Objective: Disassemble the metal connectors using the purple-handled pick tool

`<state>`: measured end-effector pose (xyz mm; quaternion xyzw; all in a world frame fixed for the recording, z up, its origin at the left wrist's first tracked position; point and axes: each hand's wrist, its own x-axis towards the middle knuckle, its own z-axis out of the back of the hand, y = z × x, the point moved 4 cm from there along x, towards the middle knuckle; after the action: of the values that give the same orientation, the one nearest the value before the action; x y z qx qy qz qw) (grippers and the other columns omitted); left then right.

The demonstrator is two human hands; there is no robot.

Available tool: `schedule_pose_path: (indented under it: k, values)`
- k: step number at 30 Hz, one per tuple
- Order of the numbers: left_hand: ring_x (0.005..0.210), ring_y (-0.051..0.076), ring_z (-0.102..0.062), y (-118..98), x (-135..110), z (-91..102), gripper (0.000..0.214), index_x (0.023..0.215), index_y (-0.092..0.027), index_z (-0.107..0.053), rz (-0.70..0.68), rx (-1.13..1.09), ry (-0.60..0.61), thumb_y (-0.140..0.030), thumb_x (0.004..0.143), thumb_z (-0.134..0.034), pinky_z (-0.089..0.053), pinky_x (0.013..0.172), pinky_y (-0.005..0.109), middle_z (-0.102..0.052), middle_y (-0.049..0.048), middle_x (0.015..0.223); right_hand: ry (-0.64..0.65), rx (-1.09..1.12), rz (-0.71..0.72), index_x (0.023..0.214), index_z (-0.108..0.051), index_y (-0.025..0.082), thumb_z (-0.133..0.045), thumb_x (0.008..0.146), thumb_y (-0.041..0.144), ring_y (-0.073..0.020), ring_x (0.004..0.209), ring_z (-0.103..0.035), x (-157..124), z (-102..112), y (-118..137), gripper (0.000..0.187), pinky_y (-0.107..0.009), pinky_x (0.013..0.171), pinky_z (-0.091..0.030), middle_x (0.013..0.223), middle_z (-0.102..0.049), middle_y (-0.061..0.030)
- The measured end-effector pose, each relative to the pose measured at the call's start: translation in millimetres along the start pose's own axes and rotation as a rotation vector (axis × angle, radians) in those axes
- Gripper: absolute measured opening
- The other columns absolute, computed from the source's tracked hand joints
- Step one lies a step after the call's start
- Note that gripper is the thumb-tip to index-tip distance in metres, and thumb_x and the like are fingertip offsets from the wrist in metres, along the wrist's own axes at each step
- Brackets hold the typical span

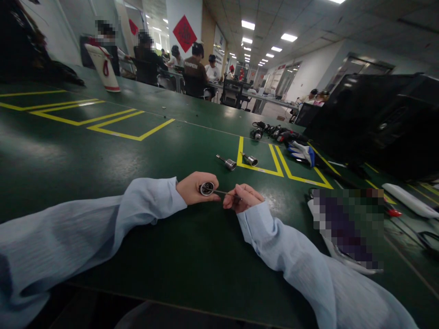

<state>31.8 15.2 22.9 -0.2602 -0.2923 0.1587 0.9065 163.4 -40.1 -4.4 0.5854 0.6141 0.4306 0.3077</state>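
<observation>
My left hand [196, 188] is closed around a round metal cup-shaped part [207, 188], its open end turned towards me. Inside the rim some dark and bright parts show, too small to make out. A thin metal rod [222, 192] is pinched in the fingers of my right hand [243, 197]. The rod's far end reaches the mouth of the cup; how deep it goes I cannot tell. Just beyond my hands, two metal cup-shaped pieces with thin shanks lie on the green table: one nearer piece [227, 162] and another [250, 159] across a yellow line.
Yellow tape outlines [260, 170] mark the table [192, 256]. Further right lie dark tools [270, 131], a blue and white glove [302, 153] and a pixelated device [346, 228]. A white tapered container [103, 66] stands far left. Large black cases [380, 123] stand right; people sit behind.
</observation>
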Motion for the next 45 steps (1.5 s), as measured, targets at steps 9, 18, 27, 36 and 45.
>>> schedule_pose_path:
  k: [9,18,27,36,45]
  values:
    - [0.055,0.008,-0.045,2,-2,-5.8,0.017,0.067,-0.013,-0.051,-0.062,0.084,0.137,-0.027,0.071,-0.061,-0.035,0.051,0.018,-0.048,-0.0024,0.062,-0.005,-0.161,0.021,0.057,-0.057,0.015,-0.064,0.070,0.037,-0.0107,0.047,-0.057,1,1,5,0.026,-0.024,0.050,-0.044,0.055,-0.066,-0.0010]
    - [0.055,0.007,-0.045,0,-1,-4.5,0.020,0.064,-0.013,-0.050,-0.060,-0.001,0.113,-0.027,0.070,-0.063,-0.036,0.052,0.018,-0.049,-0.0025,0.061,-0.002,-0.018,-0.150,0.058,-0.057,0.015,-0.063,0.069,0.035,-0.0114,0.045,-0.058,4,6,2,0.025,-0.023,0.049,-0.045,0.052,-0.066,-0.0020]
    - [0.055,0.007,-0.046,-2,-1,-1.9,0.020,0.066,-0.013,-0.052,-0.008,-0.066,0.046,-0.028,0.069,-0.063,-0.037,0.051,0.018,-0.049,-0.0024,0.061,-0.072,-0.312,0.276,0.061,-0.055,0.018,-0.057,0.075,0.035,-0.0105,0.048,-0.053,-10,-6,18,0.022,-0.025,0.050,-0.043,0.054,-0.062,0.0006]
    - [0.058,0.009,-0.048,1,-1,5.6,0.022,0.068,-0.014,-0.052,0.055,0.011,-0.154,-0.033,0.072,-0.061,-0.040,0.055,0.021,-0.051,-0.0005,0.064,-0.054,-0.671,0.550,0.067,-0.056,0.019,-0.047,0.081,0.032,-0.0135,0.056,-0.054,-22,-10,29,0.021,-0.028,0.053,-0.042,0.062,-0.058,-0.0012]
    - [0.065,0.015,-0.052,64,9,70.1,0.036,0.073,-0.015,-0.054,0.373,0.457,-0.691,-0.050,0.068,-0.060,-0.042,0.063,0.027,-0.056,0.0026,0.070,-0.086,-0.767,0.502,0.073,-0.052,0.020,-0.045,0.083,0.027,-0.0135,0.060,-0.053,-23,-17,30,0.014,-0.028,0.056,-0.043,0.066,-0.055,-0.0008]
